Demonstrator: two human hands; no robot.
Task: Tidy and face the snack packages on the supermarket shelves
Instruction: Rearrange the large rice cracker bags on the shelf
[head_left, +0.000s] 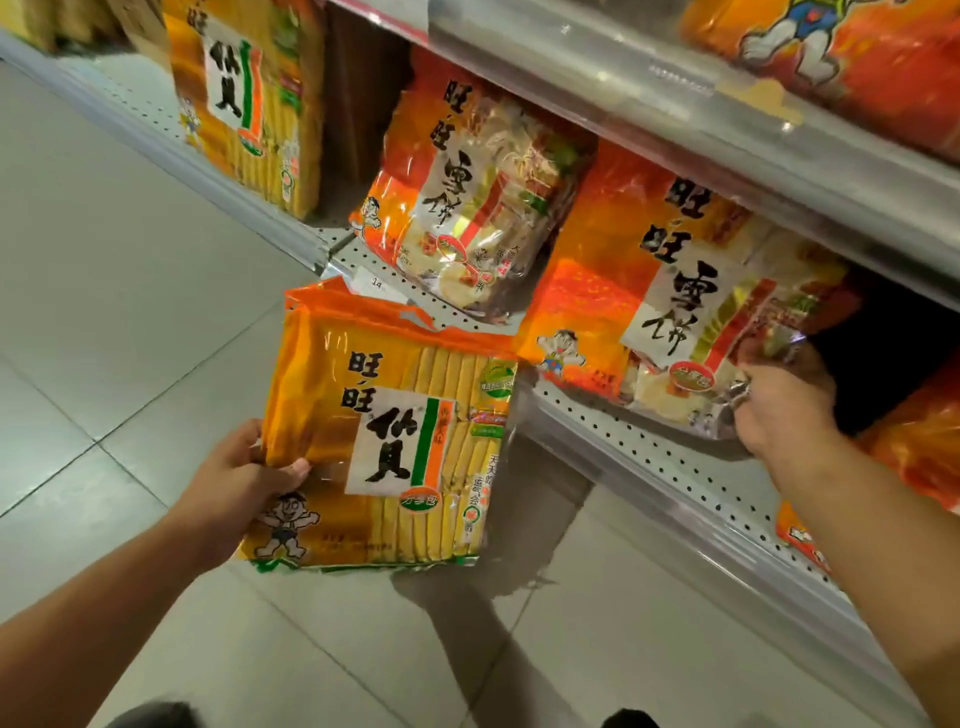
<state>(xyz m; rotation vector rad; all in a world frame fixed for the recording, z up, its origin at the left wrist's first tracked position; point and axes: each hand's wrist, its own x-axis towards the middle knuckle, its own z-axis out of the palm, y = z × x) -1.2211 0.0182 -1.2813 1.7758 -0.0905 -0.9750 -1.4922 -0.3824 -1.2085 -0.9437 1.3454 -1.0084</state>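
My left hand (244, 480) gripped the yellow plastic cracker bag (384, 441) off the shelf, thumb across its front. My right hand's (779, 405) fingers seemingly pinched the orange-and-clear bag (649, 306) on the perforated metal shelf (675, 457).

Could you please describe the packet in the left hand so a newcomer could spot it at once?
Start at the lower shelf; in front of its edge, over the floor, the left hand grips a yellow packet. Unlike the two orange-and-white packets on the shelf, it shows rows of yellow sticks and a green stripe.
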